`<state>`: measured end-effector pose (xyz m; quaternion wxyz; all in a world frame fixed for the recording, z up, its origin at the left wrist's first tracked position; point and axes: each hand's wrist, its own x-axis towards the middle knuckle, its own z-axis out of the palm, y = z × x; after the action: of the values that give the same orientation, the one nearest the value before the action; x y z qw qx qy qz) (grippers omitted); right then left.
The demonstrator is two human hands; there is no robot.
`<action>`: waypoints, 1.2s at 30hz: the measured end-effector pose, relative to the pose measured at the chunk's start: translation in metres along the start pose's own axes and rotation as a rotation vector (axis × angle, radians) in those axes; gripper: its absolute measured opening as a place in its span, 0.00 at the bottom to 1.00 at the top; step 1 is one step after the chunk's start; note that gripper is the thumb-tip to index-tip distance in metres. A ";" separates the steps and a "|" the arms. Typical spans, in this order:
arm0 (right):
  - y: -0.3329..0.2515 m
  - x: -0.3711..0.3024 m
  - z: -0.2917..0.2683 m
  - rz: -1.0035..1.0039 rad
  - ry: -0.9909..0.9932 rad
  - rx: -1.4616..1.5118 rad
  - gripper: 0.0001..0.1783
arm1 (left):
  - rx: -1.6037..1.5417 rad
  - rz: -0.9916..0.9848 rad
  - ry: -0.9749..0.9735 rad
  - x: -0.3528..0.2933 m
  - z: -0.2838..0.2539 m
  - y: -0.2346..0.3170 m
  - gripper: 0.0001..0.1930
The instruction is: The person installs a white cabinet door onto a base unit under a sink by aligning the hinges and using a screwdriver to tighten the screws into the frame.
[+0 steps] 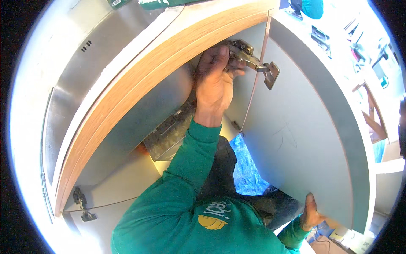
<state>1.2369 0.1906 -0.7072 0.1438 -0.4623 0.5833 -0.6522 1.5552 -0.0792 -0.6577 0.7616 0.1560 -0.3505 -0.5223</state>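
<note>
My left hand [215, 80] reaches up under the wooden countertop edge, fingers curled around a metal cabinet hinge [245, 55] at the upper corner of the cabinet. The hinge arm spans the gap from the cabinet side to a grey cabinet door [292, 122], where its plate lies near the door's edge. That door stands swung out to the right. Low on its far edge, my right hand [312, 215] grips it, the thumb on the inner face and the other fingers mostly hidden. A second, lower hinge [236, 125] shows near the same edge.
The curved wooden countertop edge [127, 80] arches overhead, with a steel sink surface [80, 93] behind it. Another hinge [82, 205] joins a panel at lower left. Blue sheeting [247, 167] lies below the door. A wooden frame [372, 112] stands far right.
</note>
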 end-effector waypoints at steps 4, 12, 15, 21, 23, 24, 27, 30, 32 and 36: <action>0.017 -0.002 -0.011 -0.009 -0.039 -0.187 0.23 | -0.033 -0.067 0.067 -0.007 0.004 0.007 0.09; 0.037 0.003 -0.030 -0.135 -0.081 -0.415 0.21 | 0.022 0.041 0.144 -0.015 0.021 0.001 0.10; 0.031 0.003 -0.034 -0.259 -0.228 -0.648 0.19 | 0.011 0.059 0.155 -0.022 0.029 0.006 0.10; 0.048 -0.010 -0.039 -0.232 -0.133 -0.562 0.20 | -0.009 0.039 0.017 -0.028 0.014 0.010 0.12; 0.051 -0.009 -0.040 -0.464 -0.148 -0.903 0.19 | -0.018 0.029 0.012 -0.028 0.014 0.011 0.12; 0.049 -0.009 -0.039 -0.545 -0.147 -1.013 0.18 | -0.004 0.022 -0.001 -0.028 0.015 0.012 0.12; 0.046 -0.008 -0.042 -0.141 -0.210 -0.784 0.17 | 0.154 0.039 0.073 -0.036 0.030 0.010 0.11; 0.052 -0.003 -0.046 -0.397 -0.102 -0.775 0.16 | 0.690 0.107 0.149 -0.072 0.040 0.020 0.10; 0.040 -0.001 -0.053 -0.320 -0.276 -0.653 0.17 | 1.079 0.137 0.148 -0.098 0.041 0.041 0.10; 0.039 -0.001 -0.061 -0.157 -0.190 -0.006 0.22 | 0.836 0.425 -0.110 -0.111 0.059 0.069 0.09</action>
<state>1.1765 0.2184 -0.7359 0.1456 -0.5667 0.5310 -0.6129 1.5382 0.0563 -0.6156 0.7038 0.3462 -0.5948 -0.1761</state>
